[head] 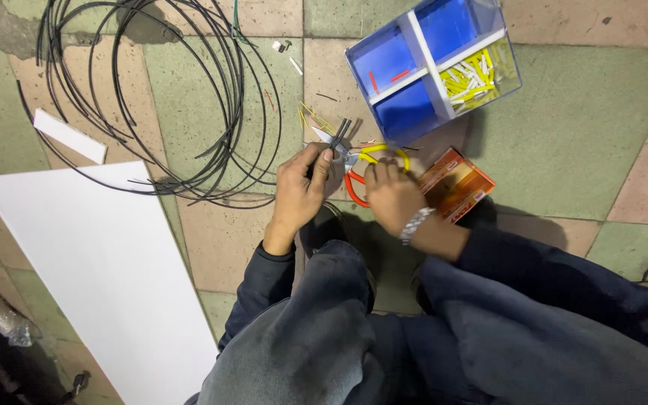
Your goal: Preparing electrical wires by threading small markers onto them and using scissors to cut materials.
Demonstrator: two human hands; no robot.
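My left hand (301, 187) pinches short dark cable ends (340, 131) that stick up past its fingertips. My right hand (390, 196), with a metal watch on the wrist, grips the orange handles of a pair of cutters (351, 180) whose jaws point at the cable ends. A yellow wire loop (385, 151) curls just above my right hand. Both hands work low over the tiled floor, above my dark trousers.
A big coil of black cable (166, 97) lies at the upper left. A clear divided box (433, 64) with blue bottom holds yellow and white wire pieces. An orange carton (455, 184) sits by my right hand. A white sheet (91, 262) covers the floor at left.
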